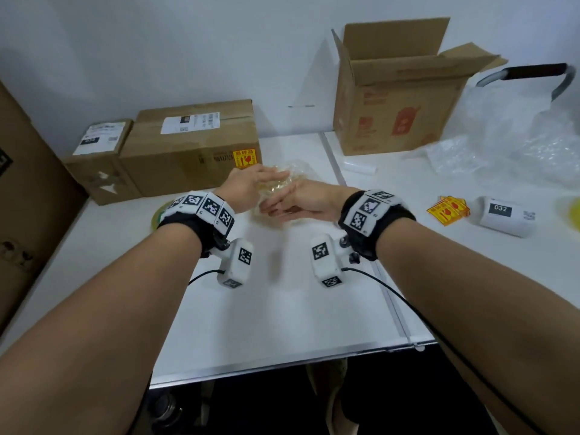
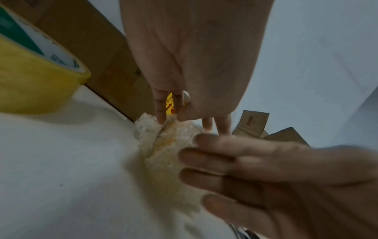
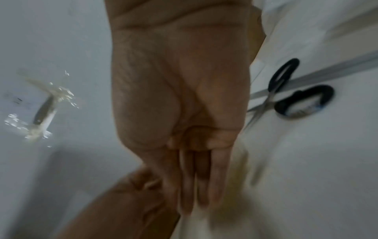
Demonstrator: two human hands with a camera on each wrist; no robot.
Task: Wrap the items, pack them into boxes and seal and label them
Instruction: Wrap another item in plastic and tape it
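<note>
A small yellowish item wrapped in bubble wrap (image 1: 287, 177) lies on the white table (image 1: 266, 309), just in front of the sealed boxes. My left hand (image 1: 251, 185) lies over its top with straight fingers pressing on the wrap. From the right, my right hand (image 1: 301, 202) reaches its straight fingers against the bundle's near side. In the left wrist view the bundle (image 2: 163, 145) shows a fold line, the left fingers (image 2: 160, 111) touch its far end and the right fingers (image 2: 225, 169) lie flat on it. The right wrist view is blurred; the right fingers (image 3: 200, 181) are straight.
Two sealed labelled boxes (image 1: 191, 146) (image 1: 100, 158) stand at the back left, an open box (image 1: 398, 89) at the back right. Loose bubble wrap (image 1: 518, 146), a label roll (image 1: 505, 215) and yellow stickers (image 1: 448, 210) lie right. A yellow tape roll (image 2: 30, 72) and scissors (image 3: 286, 97) lie nearby.
</note>
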